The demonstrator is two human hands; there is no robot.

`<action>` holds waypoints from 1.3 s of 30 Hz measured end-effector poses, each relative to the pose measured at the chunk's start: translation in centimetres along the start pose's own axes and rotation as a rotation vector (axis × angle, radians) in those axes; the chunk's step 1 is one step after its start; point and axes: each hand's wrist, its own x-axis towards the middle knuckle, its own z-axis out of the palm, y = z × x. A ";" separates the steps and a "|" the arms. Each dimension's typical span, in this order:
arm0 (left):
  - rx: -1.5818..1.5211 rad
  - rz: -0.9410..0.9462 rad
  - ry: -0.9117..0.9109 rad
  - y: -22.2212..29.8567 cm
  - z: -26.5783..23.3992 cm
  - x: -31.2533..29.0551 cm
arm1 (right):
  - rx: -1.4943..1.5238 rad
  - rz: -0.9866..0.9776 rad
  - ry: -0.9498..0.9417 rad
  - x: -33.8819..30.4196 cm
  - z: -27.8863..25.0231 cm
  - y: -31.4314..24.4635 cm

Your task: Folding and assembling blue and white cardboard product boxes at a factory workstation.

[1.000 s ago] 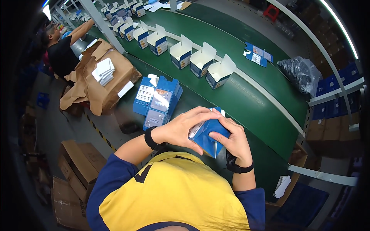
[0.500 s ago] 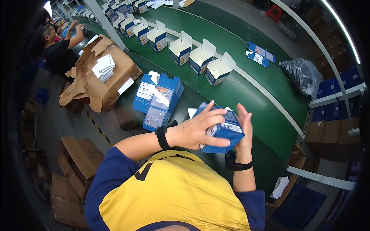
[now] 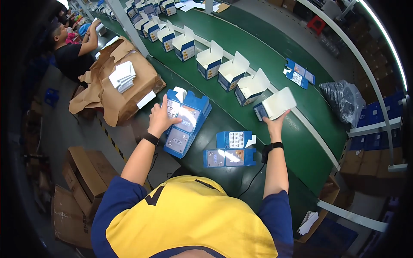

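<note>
Holding an open box (image 3: 261, 111) of unclear contents in the right hand (image 3: 276, 125); apart, resting the left hand (image 3: 159, 121), spread, on flat boxes (image 3: 188, 121).

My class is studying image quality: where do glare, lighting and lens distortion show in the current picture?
Head view: white glare streaks the flat blue carton and the carton stack; head view: the light tube at upper right glows almost pure white; head view: the edges of the green belt curve, and the picture's corners fall to black.

both hands (image 3: 160, 118) (image 3: 276, 126) are stretched forward, well apart
</note>
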 end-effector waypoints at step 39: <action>-1.572 0.274 -0.486 11.6 -2.9 -7.6 | 0.331 -0.252 -0.206 -18.2 1.3 -16.3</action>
